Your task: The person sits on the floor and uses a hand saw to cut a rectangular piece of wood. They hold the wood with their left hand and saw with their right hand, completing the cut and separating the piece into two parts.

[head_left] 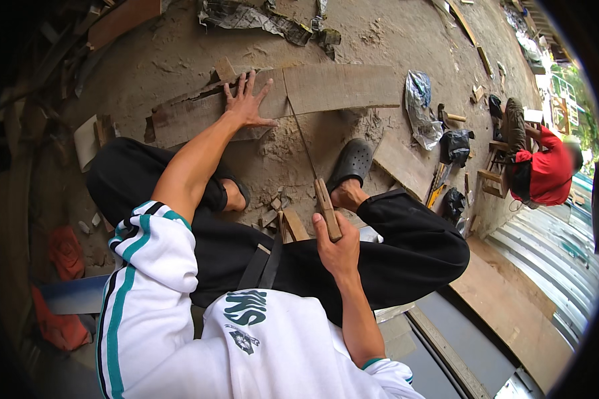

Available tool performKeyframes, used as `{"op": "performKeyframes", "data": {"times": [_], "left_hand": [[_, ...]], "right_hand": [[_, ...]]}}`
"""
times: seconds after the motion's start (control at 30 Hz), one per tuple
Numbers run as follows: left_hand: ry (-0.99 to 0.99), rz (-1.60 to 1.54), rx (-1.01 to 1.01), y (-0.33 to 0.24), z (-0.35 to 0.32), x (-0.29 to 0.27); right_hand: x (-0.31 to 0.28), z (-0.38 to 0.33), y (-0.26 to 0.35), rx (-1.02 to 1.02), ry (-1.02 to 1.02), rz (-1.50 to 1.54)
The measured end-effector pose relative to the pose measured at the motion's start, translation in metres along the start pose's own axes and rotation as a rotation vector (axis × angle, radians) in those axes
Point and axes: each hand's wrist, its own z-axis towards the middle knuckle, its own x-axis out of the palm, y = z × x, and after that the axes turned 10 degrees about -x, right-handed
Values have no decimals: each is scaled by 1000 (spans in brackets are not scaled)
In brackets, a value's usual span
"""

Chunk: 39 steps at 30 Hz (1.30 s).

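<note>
A long weathered plank (343, 86) lies across in front of me, its left end broken and ragged. My left hand (246, 103) presses flat on it with the fingers spread. In my right hand (338, 247) is the wooden handle of a handsaw (304, 143), the fingers wrapped round it. The thin blade runs up and away from the handle to the plank, just right of my left hand. Its far part meets a dark line across the wood; whether that is a cut or the blade's edge I cannot tell.
My clog (354, 161) stands close right of the blade. Beyond it lie a loose board (402, 163), a crumpled plastic bag (420, 110) and a black bag (456, 146). Wood offcuts (294, 225) lie between my legs. A person in red (546, 169) sits at the far right.
</note>
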Motion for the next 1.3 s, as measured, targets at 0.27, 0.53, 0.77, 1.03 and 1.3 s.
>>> {"op": "performKeyframes", "data": {"times": [0.27, 0.53, 0.77, 1.03, 1.3], "left_hand": [[48, -55, -37, -3, -1, 0], [52, -168, -45, 2, 1, 4], [-37, -111, 14, 4, 7, 15], [-429, -221, 166, 19, 9, 44], [-388, -203, 132, 12, 8, 42]], "right_hand": [[18, 8, 5, 31, 1, -29], [9, 19, 39, 27, 54, -113], [23, 46, -9, 89, 84, -60], [24, 54, 13, 94, 46, -114], [46, 87, -24, 90, 26, -18]]}}
